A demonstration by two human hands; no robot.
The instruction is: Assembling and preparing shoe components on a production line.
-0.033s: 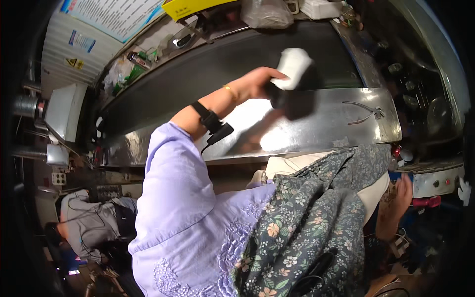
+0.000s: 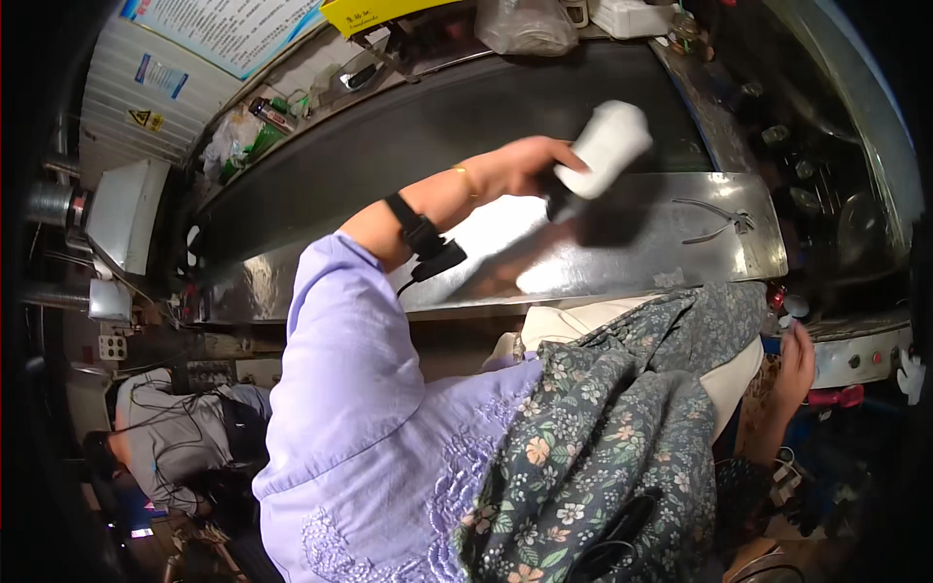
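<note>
My left hand (image 2: 530, 165) reaches in from the left and is closed around a white, block-like thing (image 2: 610, 146). A black part shows at its gripped end, and motion blurs the outline, so I cannot tell its kind. It is held above the shiny metal plate (image 2: 418, 287), which carries its dark reflection. A pair of pliers (image 2: 714, 222) with splayed curved handles lies on the plate further right. A black strap with a small device (image 2: 428, 243) sits on my left forearm. My right hand does not show; floral cloth (image 2: 583, 428) covers my front.
Behind the plate runs a dark flat surface (image 2: 418, 131). Along its back edge are a yellow box (image 2: 374, 14) and a clear plastic bag (image 2: 526, 27). Another person's hand (image 2: 795, 367) is at the right, near a control panel (image 2: 860, 360). A person in grey (image 2: 180, 428) bends over at the left.
My left hand has carried the white thing a little to the right and slightly down. At the right, the other person's hand has risen a little.
</note>
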